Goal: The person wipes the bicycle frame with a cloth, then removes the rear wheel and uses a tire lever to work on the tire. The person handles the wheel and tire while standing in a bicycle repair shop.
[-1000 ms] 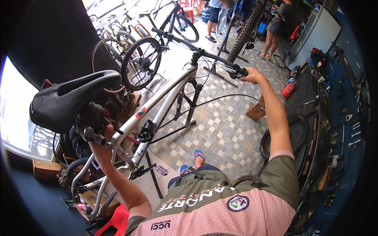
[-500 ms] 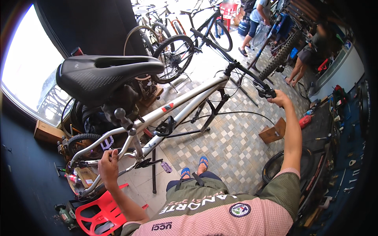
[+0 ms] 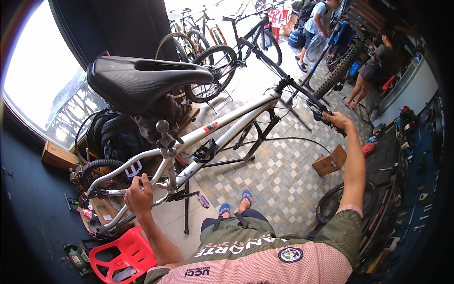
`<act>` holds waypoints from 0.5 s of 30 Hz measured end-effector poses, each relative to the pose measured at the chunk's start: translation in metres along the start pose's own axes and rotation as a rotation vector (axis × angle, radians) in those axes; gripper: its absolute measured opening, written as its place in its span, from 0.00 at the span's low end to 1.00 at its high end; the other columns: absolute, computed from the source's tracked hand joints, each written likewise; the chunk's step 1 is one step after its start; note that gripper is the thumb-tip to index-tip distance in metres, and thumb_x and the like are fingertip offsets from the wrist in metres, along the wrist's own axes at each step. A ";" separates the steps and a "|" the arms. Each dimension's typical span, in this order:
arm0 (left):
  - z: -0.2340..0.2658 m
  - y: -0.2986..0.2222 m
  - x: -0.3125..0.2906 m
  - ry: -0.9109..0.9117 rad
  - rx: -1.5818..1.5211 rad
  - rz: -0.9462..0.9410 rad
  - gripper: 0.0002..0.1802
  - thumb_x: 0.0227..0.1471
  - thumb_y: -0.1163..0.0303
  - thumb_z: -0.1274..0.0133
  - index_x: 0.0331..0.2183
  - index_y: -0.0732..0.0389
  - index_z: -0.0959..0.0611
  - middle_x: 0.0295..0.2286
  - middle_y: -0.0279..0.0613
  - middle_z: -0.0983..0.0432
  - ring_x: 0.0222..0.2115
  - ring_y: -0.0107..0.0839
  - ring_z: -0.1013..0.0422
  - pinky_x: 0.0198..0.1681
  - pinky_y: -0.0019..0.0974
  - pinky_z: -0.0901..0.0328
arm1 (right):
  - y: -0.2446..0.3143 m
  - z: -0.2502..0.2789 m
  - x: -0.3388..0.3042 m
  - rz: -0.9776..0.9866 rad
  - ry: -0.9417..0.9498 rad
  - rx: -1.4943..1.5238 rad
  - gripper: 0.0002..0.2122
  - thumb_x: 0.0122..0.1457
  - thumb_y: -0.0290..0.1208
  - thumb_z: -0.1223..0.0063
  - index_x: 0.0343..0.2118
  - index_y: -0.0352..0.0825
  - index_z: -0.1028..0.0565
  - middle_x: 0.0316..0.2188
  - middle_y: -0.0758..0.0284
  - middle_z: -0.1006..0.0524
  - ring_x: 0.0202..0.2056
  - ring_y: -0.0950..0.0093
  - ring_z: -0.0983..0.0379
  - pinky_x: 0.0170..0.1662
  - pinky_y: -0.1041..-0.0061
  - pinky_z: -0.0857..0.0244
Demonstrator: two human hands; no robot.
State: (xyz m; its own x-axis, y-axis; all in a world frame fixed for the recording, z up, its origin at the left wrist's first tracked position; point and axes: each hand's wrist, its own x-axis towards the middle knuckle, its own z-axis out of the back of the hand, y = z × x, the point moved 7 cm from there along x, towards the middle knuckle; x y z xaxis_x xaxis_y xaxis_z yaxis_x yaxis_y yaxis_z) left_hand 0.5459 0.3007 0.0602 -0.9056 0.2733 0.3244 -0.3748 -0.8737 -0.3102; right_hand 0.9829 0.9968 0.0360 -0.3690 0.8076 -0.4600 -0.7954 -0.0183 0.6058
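Note:
A silver bicycle frame (image 3: 236, 121) with a black saddle (image 3: 146, 78) stands before me, with no wheels on it. My left hand (image 3: 139, 196) is closed round one of the thin rear tubes, though the fingers partly hide the grip. At the other end, my right hand (image 3: 336, 122) is wrapped over the end of the black handlebar (image 3: 302, 90), beside the brake lever. A purple pedal (image 3: 204, 201) hangs from the near crank, and a second purple pedal (image 3: 133, 169) shows behind the rear tubes. A grey ball-topped clamp (image 3: 165, 135) sits at the seat tube.
A red plastic chair (image 3: 123, 255) is close by at lower left. On the tiled floor lie a cardboard piece (image 3: 329, 161) and a tyre (image 3: 326, 203). Parked bicycles (image 3: 217, 66) stand at the back. Two people are at far right, near a wheel (image 3: 338, 66). Tools line the right wall.
The bicycle frame and saddle have shifted slightly right in view. My left hand has moved right with the rear tubes; my right hand stays at the handlebar end, its fingers slightly rearranged.

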 end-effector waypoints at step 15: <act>0.005 -0.005 -0.005 -0.035 0.021 -0.038 0.24 0.66 0.49 0.50 0.26 0.57 0.19 0.20 0.51 0.21 0.27 0.57 0.22 0.32 0.57 0.32 | 0.010 -0.017 -0.016 0.089 -0.180 -0.332 0.20 0.50 0.45 0.23 0.32 0.35 0.22 0.20 0.73 0.28 0.18 0.78 0.33 0.21 0.72 0.38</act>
State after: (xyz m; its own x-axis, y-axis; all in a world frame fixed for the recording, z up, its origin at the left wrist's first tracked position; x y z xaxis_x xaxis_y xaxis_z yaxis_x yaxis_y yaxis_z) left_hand 0.5529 0.3015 0.0646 -0.8829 0.2929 0.3670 -0.4047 -0.8710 -0.2786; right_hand 0.9726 0.9734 0.0390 -0.3770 0.8842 -0.2759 -0.8872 -0.2593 0.3815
